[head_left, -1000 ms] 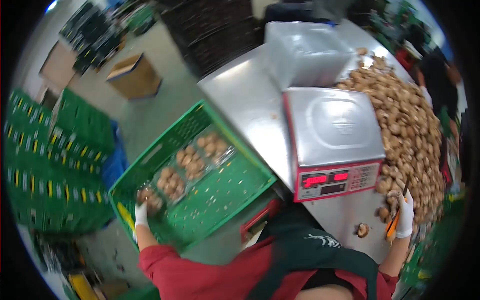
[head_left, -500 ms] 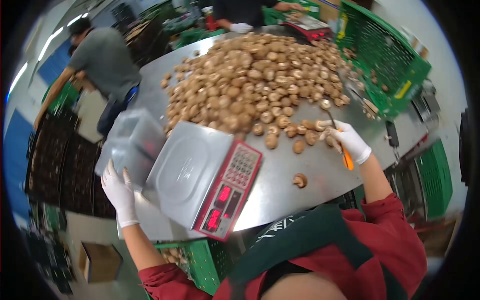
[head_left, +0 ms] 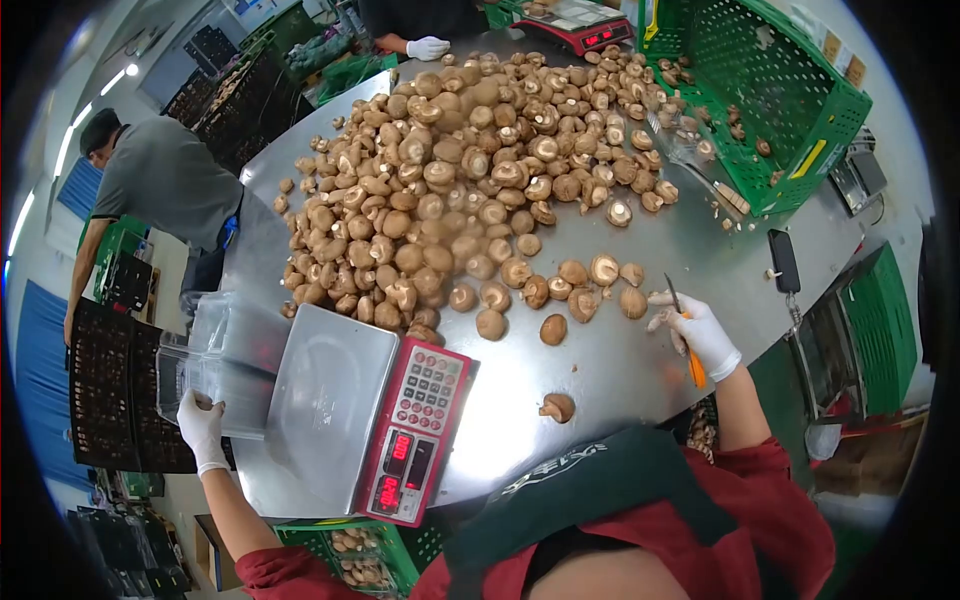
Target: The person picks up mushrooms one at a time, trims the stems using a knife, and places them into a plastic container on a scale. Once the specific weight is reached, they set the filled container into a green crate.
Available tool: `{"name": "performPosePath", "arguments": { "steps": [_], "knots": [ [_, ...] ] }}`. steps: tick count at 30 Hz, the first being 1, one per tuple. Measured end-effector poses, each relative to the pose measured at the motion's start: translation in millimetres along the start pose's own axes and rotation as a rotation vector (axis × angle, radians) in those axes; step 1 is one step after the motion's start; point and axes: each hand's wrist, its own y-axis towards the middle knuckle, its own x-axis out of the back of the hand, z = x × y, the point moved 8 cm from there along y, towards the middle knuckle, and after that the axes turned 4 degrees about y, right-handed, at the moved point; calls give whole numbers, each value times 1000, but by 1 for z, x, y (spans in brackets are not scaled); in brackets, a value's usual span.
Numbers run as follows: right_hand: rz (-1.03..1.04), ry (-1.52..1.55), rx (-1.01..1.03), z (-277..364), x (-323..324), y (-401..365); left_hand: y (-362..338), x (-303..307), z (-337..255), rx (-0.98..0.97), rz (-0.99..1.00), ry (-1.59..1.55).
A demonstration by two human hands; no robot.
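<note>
My left hand (head_left: 203, 430), in a white glove, pinches the edge of a clear plastic tray (head_left: 172, 376) left of the scale. More clear trays (head_left: 240, 325) stand stacked against it. My gloved right hand (head_left: 706, 338) is closed around a small knife with an orange handle (head_left: 697, 372); its dark blade points up and away. Left of that hand, loose mushrooms lie in a row, the nearest being a brown mushroom (head_left: 632, 303). One mushroom (head_left: 557, 407) lies alone near the table's front edge. Between my hands sits a red digital scale (head_left: 330, 400), its metal pan bare.
A large mushroom pile (head_left: 440, 190) covers the table's middle and back. A green crate (head_left: 760, 110) tilts at the back right, near a black-handled tool (head_left: 784, 262). Another scale (head_left: 575, 30) and a co-worker's gloved hand (head_left: 428, 48) are at the far side. A person (head_left: 165, 180) bends at left.
My left hand has moved outward with a tray edge, which now sticks out left of the stack. My right hand, formerly against the mushrooms, is apart from them. The camera view has shifted.
</note>
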Motion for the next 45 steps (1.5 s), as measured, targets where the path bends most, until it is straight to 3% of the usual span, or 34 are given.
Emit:
{"name": "performPosePath", "arguments": {
  "steps": [3, 6, 10, 14, 16, 17, 20, 22, 24, 27, 32, 34, 36, 38, 42, 45],
  "knots": [
    [40, -35, -19, 4, -3, 15, 9, -8, 28, 62, 121, -387],
    [64, -31, -28, 7, 3, 24, -16, 43, 5, 128, -149, -381],
    [69, 39, -38, -2, 14, 28, -106, 63, -103, -20, -300, -40],
    [100, 47, -76, -14, 19, 37, -187, -13, -150, 126, 54, -231],
    [137, -12, -80, -12, 18, 42, -205, -12, -179, -8, -11, 11],
    [157, -41, -81, -11, 18, 44, -209, -17, -170, 127, 157, -10],
    [163, 101, -96, -7, 23, 54, -193, 46, -258, -123, -162, 67],
    [197, 228, -114, -14, 29, 67, -171, 44, -288, -180, -85, -140],
    [229, 353, -136, -24, 35, 78, -143, 42, -361, -380, -76, -208],
    [261, 442, -162, -29, 40, 88, -92, -1, -460, -782, -113, -270],
    [229, 367, -148, -25, 34, 85, -11, -99, -579, -1010, -171, 53],
    [220, 378, -145, -24, 34, 83, -6, -128, -602, -999, -154, 284],
    [221, 382, -145, -25, 34, 84, -6, -149, -609, -975, -232, 221],
    [235, 376, -153, -26, 33, 86, -31, -142, -618, -985, -15, 160],
    [295, 367, -166, -30, 31, 90, -100, -142, -605, -925, -8, -335],
    [301, 332, -189, -30, 31, 91, -136, -148, -589, -871, 141, -609]
  ]
}}
